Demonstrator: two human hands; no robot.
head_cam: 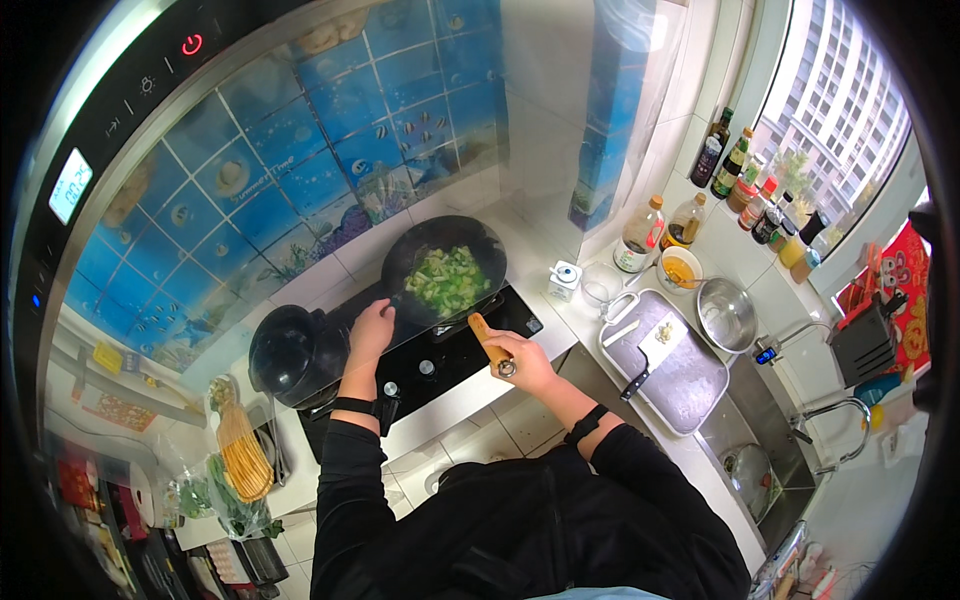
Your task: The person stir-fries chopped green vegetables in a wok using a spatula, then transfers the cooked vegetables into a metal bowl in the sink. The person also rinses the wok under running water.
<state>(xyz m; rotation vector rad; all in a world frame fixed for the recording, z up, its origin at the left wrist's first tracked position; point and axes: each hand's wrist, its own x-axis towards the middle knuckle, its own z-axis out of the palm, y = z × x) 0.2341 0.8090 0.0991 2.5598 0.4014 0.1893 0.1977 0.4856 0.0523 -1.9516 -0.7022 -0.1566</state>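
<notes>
A dark wok [393,259] sits over the back right of the black gas hob [472,365], holding chopped green vegetable pieces [448,280]. My right hand [523,361] is closed around the wooden handle [489,343] at the wok's near side. Whether that handle belongs to the wok or to a tool cannot be told. My left hand [373,327] is at the wok's left rim, with its fingers bent; whether it grips something there is unclear. Left of this hand stands a black lidded pot [286,353].
Right of the hob are a tray [679,390] bearing a cleaver [655,352], a bowl of beaten egg [679,269], a steel bowl [727,315] and a white seasoning jar [564,280]. Sauce bottles [640,234] stand behind. The sink [776,442] lies at the right, bagged greens [240,491] at the lower left.
</notes>
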